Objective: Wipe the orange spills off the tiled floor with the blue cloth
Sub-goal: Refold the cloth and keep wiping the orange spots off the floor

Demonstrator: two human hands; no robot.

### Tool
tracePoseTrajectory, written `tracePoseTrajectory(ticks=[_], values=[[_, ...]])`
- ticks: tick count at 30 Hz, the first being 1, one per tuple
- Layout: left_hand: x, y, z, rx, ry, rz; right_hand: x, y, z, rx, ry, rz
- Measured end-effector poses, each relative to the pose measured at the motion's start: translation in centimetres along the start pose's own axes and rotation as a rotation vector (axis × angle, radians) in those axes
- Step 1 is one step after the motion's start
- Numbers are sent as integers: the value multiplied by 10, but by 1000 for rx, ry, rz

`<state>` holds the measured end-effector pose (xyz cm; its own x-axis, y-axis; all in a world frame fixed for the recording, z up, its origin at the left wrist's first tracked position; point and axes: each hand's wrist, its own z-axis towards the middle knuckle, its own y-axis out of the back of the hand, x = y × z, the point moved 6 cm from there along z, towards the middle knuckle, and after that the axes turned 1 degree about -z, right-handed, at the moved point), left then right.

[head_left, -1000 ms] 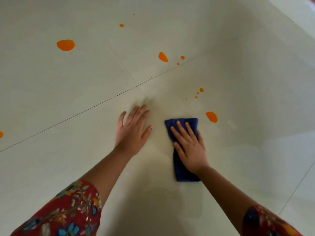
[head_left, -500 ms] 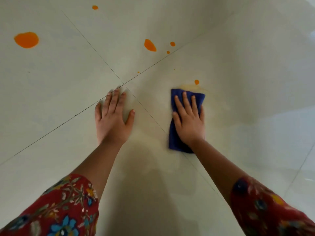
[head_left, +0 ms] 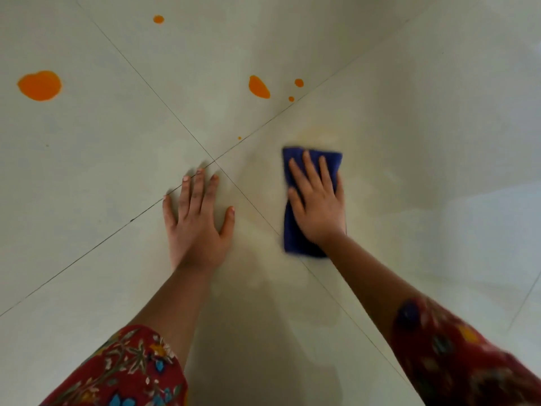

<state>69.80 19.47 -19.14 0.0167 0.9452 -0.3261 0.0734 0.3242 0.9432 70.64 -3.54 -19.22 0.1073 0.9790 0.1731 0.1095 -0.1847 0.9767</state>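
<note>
My right hand (head_left: 317,205) lies flat with straight fingers on the folded blue cloth (head_left: 295,241), pressing it to the pale tiled floor (head_left: 409,142). My left hand (head_left: 196,221) rests flat on the floor beside it, fingers spread, near where the tile joints cross. A faint yellowish smear (head_left: 319,133) lies just beyond the cloth. Farther off sit an oval orange spill (head_left: 258,87), two small orange drops (head_left: 299,82), a tiny orange dot (head_left: 239,138), a large orange spill (head_left: 40,85) at far left and a small orange spot (head_left: 158,19) at the top.
Dark grout lines (head_left: 146,83) cross the floor diagonally. My red flowered sleeves (head_left: 123,373) fill the lower corners. A bright glare patch (head_left: 494,218) lies on the tile to the right.
The cloth and my right hand swept forward over the orange spots near it; those spots are gone and a faint smear remains. My left hand stayed planted on the floor.
</note>
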Motion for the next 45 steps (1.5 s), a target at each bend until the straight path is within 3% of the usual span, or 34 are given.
tracePoseTrajectory(ticks=[2, 6, 8, 11, 14, 16, 18, 21, 23, 26, 30, 32, 35, 38, 41, 45], values=[[1, 0, 2, 6, 4, 0, -18, -3, -41, 11, 10, 12], [1, 1, 2, -2, 0, 8, -97, 12, -23, -37, -533, 41], [-1, 2, 3, -19, -9, 15, -102, 19, 20, -56, -622, 80], [0, 2, 2, -17, -15, 20, -60, 21, 71, -57, -450, 63], [0, 4, 1, -7, -9, 31, 6, 8, 51, -9, -15, -16], [-1, 3, 2, 0, -14, 28, 12, 2, 10, 31, 183, -63], [1, 1, 3, 0, -6, 29, -14, 5, -2, 63, 127, -60], [3, -2, 2, -21, -9, 36, -51, 19, 45, 23, -196, -23], [3, -3, 2, -28, -14, 30, -48, 26, 93, -11, -310, 11], [4, -3, 4, -30, -10, 26, 0, 23, 135, -10, -211, 14], [4, -3, 2, -30, -12, 23, 29, 11, 83, 4, 111, -32], [4, -3, 3, -22, -4, 22, 2, 11, 66, 13, 41, -21], [4, -4, 2, -31, -4, 29, -32, 22, 99, -37, -277, 9], [4, -4, 3, -33, -13, 37, -19, 34, 166, -65, -358, 68], [4, -4, 3, -26, -20, 44, 31, 30, 208, -48, -243, 67], [4, -3, 2, -31, -23, 43, 93, 10, 148, 30, 322, -48]])
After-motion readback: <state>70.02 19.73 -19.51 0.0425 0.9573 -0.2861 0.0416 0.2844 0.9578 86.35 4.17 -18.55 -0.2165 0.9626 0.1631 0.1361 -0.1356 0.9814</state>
